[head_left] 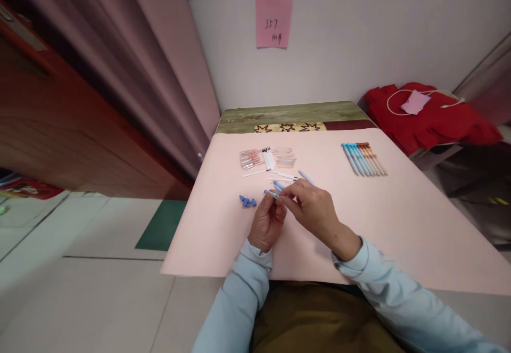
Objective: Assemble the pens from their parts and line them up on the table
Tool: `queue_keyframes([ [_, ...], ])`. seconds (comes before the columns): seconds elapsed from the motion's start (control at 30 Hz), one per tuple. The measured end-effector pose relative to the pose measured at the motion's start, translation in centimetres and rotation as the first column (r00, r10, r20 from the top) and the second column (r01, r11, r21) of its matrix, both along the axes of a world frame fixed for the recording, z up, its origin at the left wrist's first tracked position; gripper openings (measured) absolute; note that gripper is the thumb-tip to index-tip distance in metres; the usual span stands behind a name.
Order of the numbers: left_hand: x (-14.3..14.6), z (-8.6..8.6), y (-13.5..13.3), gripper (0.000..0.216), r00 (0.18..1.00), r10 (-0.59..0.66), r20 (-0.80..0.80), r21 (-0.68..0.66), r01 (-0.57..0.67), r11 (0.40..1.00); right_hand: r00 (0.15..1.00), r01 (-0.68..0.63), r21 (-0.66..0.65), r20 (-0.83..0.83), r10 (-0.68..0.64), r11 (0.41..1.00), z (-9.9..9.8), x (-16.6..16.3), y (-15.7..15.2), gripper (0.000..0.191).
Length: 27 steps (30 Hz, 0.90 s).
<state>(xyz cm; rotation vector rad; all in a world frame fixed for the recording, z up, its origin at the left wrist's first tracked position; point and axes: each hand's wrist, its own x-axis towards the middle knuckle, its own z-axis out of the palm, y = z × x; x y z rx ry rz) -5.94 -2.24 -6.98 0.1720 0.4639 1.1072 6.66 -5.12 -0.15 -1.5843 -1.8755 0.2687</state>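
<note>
My left hand (266,223) is curled closed around a light blue pen barrel (271,194), whose end sticks out above its fingers. My right hand (313,205) pinches the same pen from the right and also holds a second pale blue pen piece (305,177) that points up and away. Both hands hover over the pink table cover (399,220) near its middle. Just left of my left hand lies a small heap of dark blue caps (247,201). Beyond the hands lie white refills (268,158) and clear pen tubes (250,158).
A row of finished blue and brown pens (363,158) lies at the far right of the pink cover. A red cloth with a white cable (429,113) sits on a seat to the right. A curtain and wooden panel stand left; a pink note (273,22) hangs on the wall.
</note>
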Motion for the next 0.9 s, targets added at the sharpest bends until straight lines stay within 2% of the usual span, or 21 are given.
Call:
queue_keyframes([
  [0.1,-0.1,-0.2,-0.1,0.016,1.0,-0.007,-0.007,0.016,0.007,1.0,0.999,0.007,-0.015,0.043,-0.007,1.0,0.0,-0.1,-0.1,0.013],
  [0.2,-0.2,-0.3,-0.3,0.018,0.998,-0.058,-0.027,0.069,0.06,0.996,1.0,-0.006,-0.021,-0.022,0.006,1.0,0.2,0.2,-0.2,0.011],
  [0.3,-0.4,-0.1,-0.5,0.019,0.994,-0.096,-0.049,0.101,0.101,0.99,0.972,-0.043,-0.083,-0.234,0.022,0.996,0.1,0.5,0.2,0.018],
  [0.37,-0.5,0.1,-0.6,0.019,0.992,-0.111,-0.064,0.068,0.116,0.991,0.915,-0.102,-0.179,-0.404,0.021,0.979,-0.3,0.5,0.4,0.028],
  [0.43,-0.6,0.4,-0.6,0.018,0.991,-0.109,-0.076,0.014,0.11,0.994,0.867,-0.128,-0.23,-0.499,-0.004,0.965,-0.8,0.1,0.4,0.033],
  [0.5,-0.6,0.6,-0.5,0.015,0.993,-0.091,-0.075,-0.038,0.089,0.995,0.879,-0.069,-0.178,-0.477,-0.025,0.982,-1.3,-0.5,0.1,0.032],
  [0.57,-0.7,0.7,-0.4,0.01,0.996,-0.074,-0.049,-0.072,0.071,0.995,0.919,0.003,-0.071,-0.394,-0.031,0.997,-1.6,-1.2,-0.3,0.027],
  [0.63,-0.8,0.8,-0.2,0.011,0.999,-0.046,0.005,-0.076,0.047,0.996,0.941,0.018,-0.019,-0.338,-0.024,1.0,-1.9,-1.3,-0.4,0.025],
  [0.77,-1.1,1.1,0.0,0.025,0.991,0.093,0.098,-0.093,-0.084,0.992,0.929,0.069,-0.07,-0.359,-0.089,0.995,-2.7,1.0,0.2,0.026],
  [0.9,-1.1,1.4,0.2,0.026,0.988,0.096,0.122,-0.116,-0.082,0.99,0.899,0.299,-0.14,-0.289,-0.328,0.944,-3.5,5.6,0.8,0.024],
])
